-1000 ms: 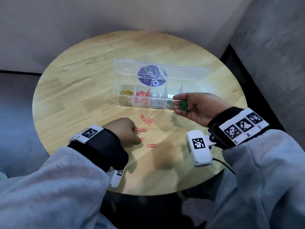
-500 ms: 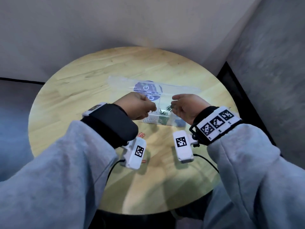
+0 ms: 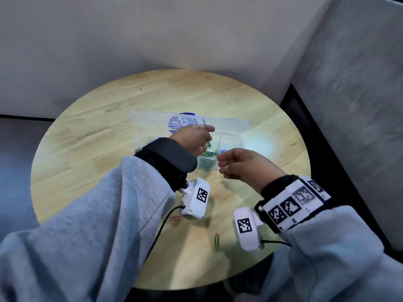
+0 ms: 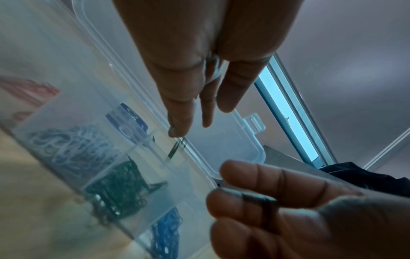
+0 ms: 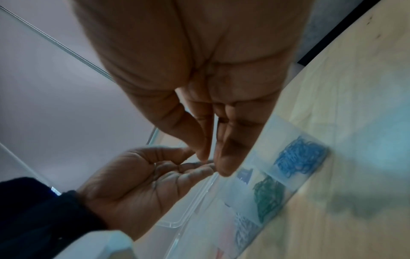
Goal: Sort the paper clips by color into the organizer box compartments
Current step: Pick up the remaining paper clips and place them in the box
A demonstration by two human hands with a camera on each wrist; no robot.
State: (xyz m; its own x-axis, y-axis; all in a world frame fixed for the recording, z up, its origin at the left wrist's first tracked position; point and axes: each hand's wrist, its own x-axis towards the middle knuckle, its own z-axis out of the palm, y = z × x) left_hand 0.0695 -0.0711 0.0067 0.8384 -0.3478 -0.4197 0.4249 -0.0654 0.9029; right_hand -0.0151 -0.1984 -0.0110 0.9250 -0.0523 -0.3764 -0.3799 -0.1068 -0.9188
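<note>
Left fingertips: the left hand's (image 3: 192, 140) fingers (image 4: 177, 126) were straight and released. 1 thin green wire paper clip (image 4: 175, 149) hung just below the index tip, seemingly dropping.
Right fingers: the right hand (image 3: 244, 168) was relaxed, its fingers loosely extended, tips near the left hand's. No clip showed in them, though a dark band between 2 fingers in the left wrist view could not be read.
Change: 1.0 s earlier the right hand pinched a bunch of green clips beside the box while the left gathered red ones on the table. Now both hands hovered over the green compartment and the bunch was gone from the right hand.
Meaning: the green batch had probably gone in.
Green pile: a tangled heap of green clips (image 4: 119, 189) lay in its own compartment, between the white clips (image 4: 73, 147) and the blue clips (image 4: 166, 233).
Box: the clear plastic organizer box (image 3: 231, 136) had thin, frosted dividers. Its hinged lid (image 3: 152, 118) lay open and flat, bearing a round blue sticker (image 3: 181, 124).
Leftovers: 1 loose green clip (image 3: 217, 241) and 1 red clip (image 3: 175, 218) lay on the round pale wooden table (image 3: 98, 149), well apart from the box, so sorting was unfinished.
</note>
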